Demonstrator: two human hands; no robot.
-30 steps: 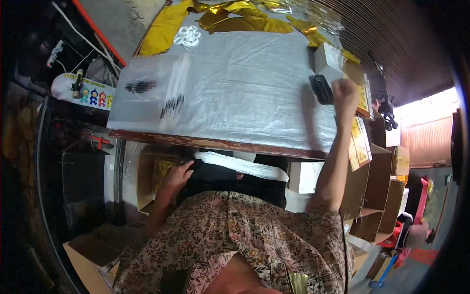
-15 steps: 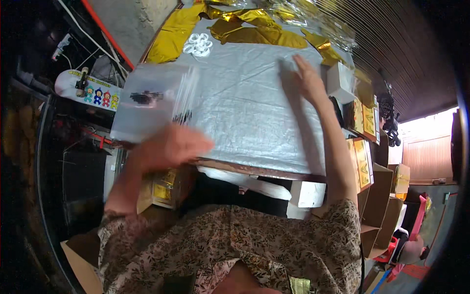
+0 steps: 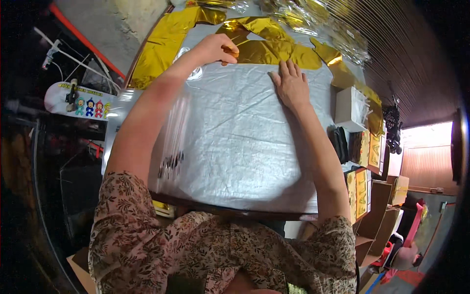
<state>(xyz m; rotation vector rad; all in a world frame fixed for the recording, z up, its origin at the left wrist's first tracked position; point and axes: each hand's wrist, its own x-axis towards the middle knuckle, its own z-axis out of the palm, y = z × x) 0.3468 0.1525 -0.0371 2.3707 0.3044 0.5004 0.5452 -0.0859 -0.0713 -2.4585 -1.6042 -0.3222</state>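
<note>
At the far side of the silver-covered table [image 3: 235, 132] lies a flat, shiny gold foil balloon [image 3: 274, 53], uninflated. My left hand [image 3: 219, 49] pinches its left edge, thumb and fingers closed. Against the foil's near edge, my right hand [image 3: 293, 87] rests palm down with fingers stretched out. Partly behind my left forearm is a coil of white ribbon [image 3: 196, 74]. Another gold foil piece [image 3: 161, 44] stretches along the table's left side, and one more [image 3: 338, 63] lies to the right.
Clear plastic sleeves holding thin white sticks [image 3: 174, 132] lie left of my body. On the right stand a white box [image 3: 346, 109], black packets [image 3: 339, 143] and gold-and-white cartons [image 3: 361, 193]. Clear-wrapped foil packs [image 3: 313, 24] cover the far edge. A skateboard [image 3: 81, 102] is beyond the left edge.
My left hand has reached forward from the near left edge to the gold foil and pinched it. The right hand has come down onto the foil's edge. The view has shifted slightly.
</note>
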